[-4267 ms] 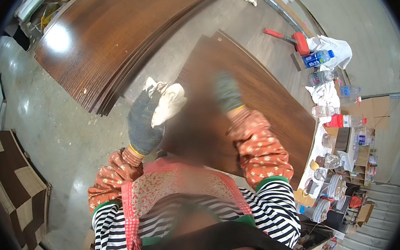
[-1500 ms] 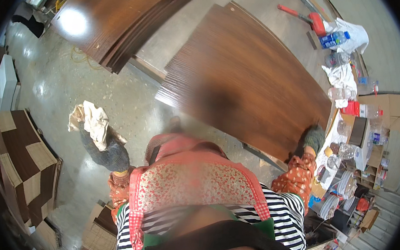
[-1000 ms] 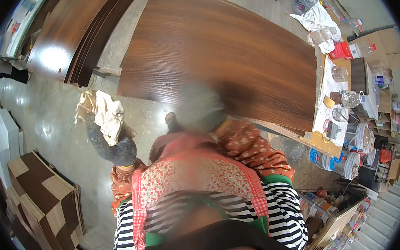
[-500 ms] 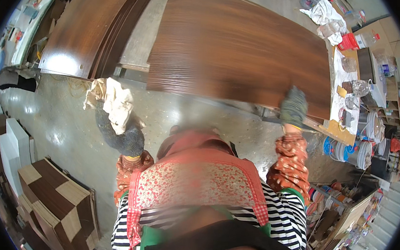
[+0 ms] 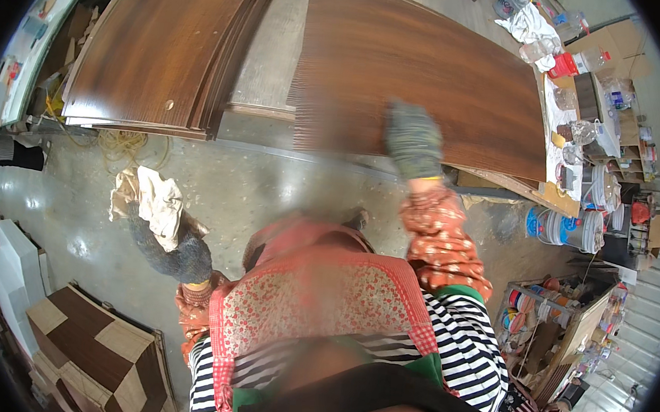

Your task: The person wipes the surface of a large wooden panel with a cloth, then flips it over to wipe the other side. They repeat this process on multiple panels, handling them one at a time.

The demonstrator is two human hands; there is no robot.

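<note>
My left hand (image 5: 165, 246), in a dark grey knit glove, is closed around a crumpled cream cloth (image 5: 161, 207) and hangs over the floor, left of my apron. My right hand (image 5: 413, 140), in a grey-green glove, is over the near part of a dark brown wood-grain panel (image 5: 449, 68). Its fingers stretch away from me and look flat against the surface, slightly blurred. Nothing shows in that hand. The panel lies on a pale worktop (image 5: 266, 77), with the edge of another board showing beneath its far side.
Similar brown panels (image 5: 165, 30) are stacked to the left, above a coiled yellow hose (image 5: 121, 147). Bottles and a white cloth (image 5: 530, 24) line the right side, near wire-wrapped buckets (image 5: 568, 229). Patterned boards (image 5: 95, 335) stand at lower left, a cluttered shelf (image 5: 545, 324) at lower right.
My right hand has slid left along the panel from near its right end. My left hand, still with the cloth, sits slightly lower and farther left. The view has shifted a little.
</note>
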